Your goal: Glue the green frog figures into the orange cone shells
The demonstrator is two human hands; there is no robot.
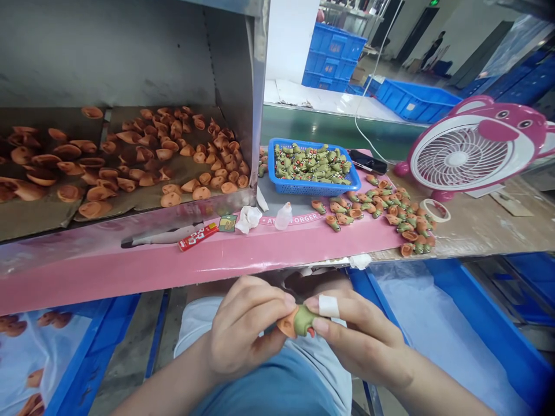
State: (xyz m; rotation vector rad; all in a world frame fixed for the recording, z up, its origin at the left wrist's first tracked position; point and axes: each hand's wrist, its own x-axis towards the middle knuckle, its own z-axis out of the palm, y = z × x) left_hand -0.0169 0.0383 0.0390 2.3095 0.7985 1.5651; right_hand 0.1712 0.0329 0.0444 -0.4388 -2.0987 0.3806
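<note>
Both hands hold a small green moulded figurine with an orange shell-shaped piece (299, 321) low in the view, above my lap. My left hand (243, 326) pinches its orange side, and my right hand (355, 341) grips the green side, with white tape around one finger. Beyond them, several similar figurines (390, 216) lie loose on the pink board (130, 277), and more fill a blue plastic basket (314, 189). Many orange shell pieces (173, 162) cover cardboard on a metal shelf to the left.
A small plastic squeeze bottle (283, 216), white tissue (248, 219), a red packet (198, 237) and a phone (367, 162) lie on the bench. A pink bear-shaped fan (459, 159) stands at right. Blue bins (451, 329) sit below the bench; more blue crates (333, 58) stand beyond.
</note>
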